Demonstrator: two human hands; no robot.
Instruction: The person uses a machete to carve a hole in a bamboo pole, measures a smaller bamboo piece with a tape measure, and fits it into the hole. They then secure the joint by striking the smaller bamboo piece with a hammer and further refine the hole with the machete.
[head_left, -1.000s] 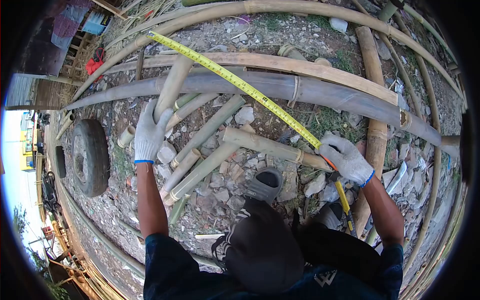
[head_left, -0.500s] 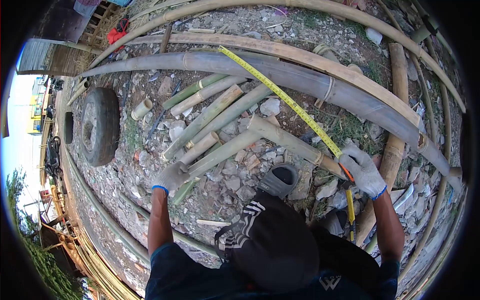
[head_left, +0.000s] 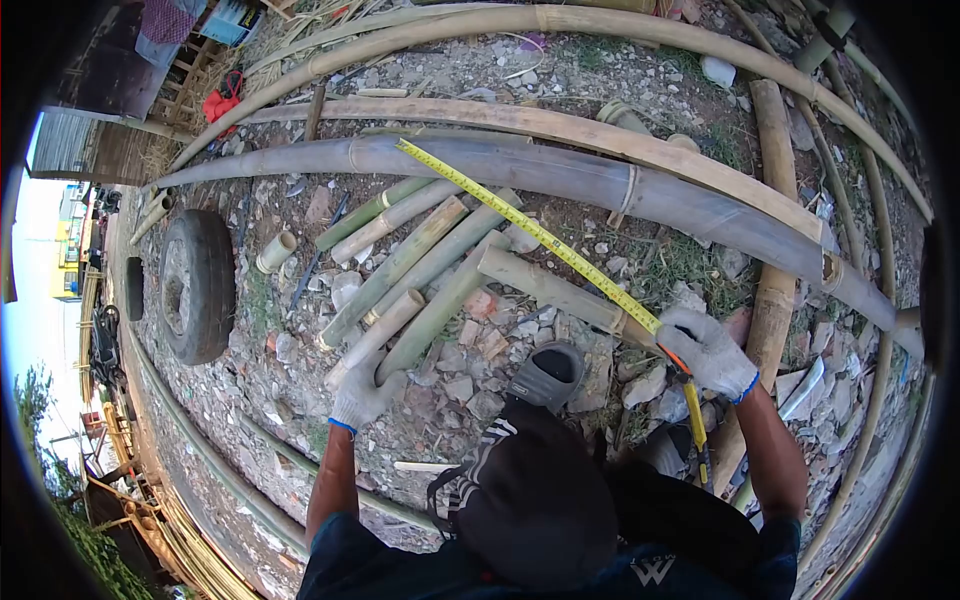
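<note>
My left hand (head_left: pixel 362 398), in a white work glove with a blue cuff, is closed around the lower end of a green bamboo piece (head_left: pixel 437 312). A shorter pale bamboo piece (head_left: pixel 385 328) lies right beside those fingers. My gloved right hand (head_left: pixel 706 352) grips a tape measure (head_left: pixel 540 235), whose yellow blade stretches up and left across a thick grey bamboo pole (head_left: pixel 480 163). Orange shows at my right fingers, and a yellow-and-black strip (head_left: pixel 696 430) hangs below them. Another cut bamboo piece (head_left: pixel 555 290) lies at an angle between the hands, its upper end meeting the green piece.
Several cut bamboo pieces (head_left: pixel 395 270) lie on rubble ground. An old tyre (head_left: pixel 212 287) is at left. Long poles and a split bamboo length (head_left: pixel 560 122) cross the far side; a bamboo log (head_left: pixel 775 290) lies at right. A blade (head_left: pixel 803 388) rests beyond my right wrist.
My left hand has moved down and slightly right, swinging the lower end of the green bamboo piece with it. The whole view has shifted a little; my right hand still holds the tape.
</note>
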